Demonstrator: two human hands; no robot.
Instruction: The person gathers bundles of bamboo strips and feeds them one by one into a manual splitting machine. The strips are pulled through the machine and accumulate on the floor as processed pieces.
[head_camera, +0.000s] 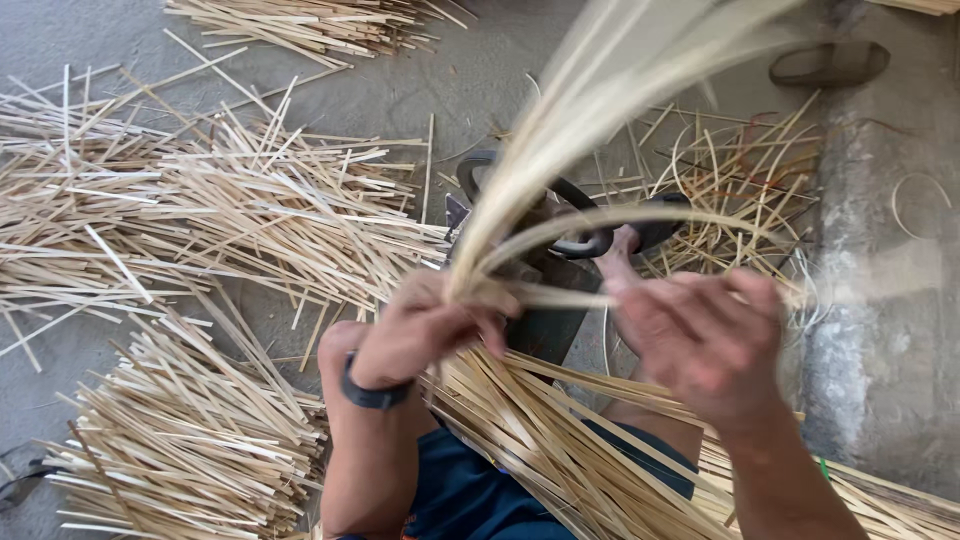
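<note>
Above the lap of the person's dark blue shorts (470, 495), both hands work a sheaf of long, pale, thin-split bamboo strips (560, 150). The left hand (425, 325), with a black band (372, 395) on its wrist, is clenched around the gathered lower ends of the strips, which fan up and away from it in a blurred sweep. The right hand (705, 340) sits just beside it to the far side of the lap; its fingers are curled, and one pale strip (620, 218) arches from the left hand's grip across to it, though blur hides exactly how it is pinched. Just beyond the hands, dark looped metal handles of a tool (580, 215) stand on the grey concrete floor (470, 80).

Across the lap, under the hands, lies a bundle of short, flat, straw-coloured slats (530, 440). Further heaps of the same cut slats (200, 200) cover the floor to the left of the lap, and a tangle of curled strips (740, 170) lies beyond the right hand. A dark sandal (830, 62) rests far off, past that tangle.

The strips look light, springy and willing to bend without snapping, but their edges are likely sharp and splintery. They seem best held near the gathered base, pinched flat, where the sheaf stays together.
</note>
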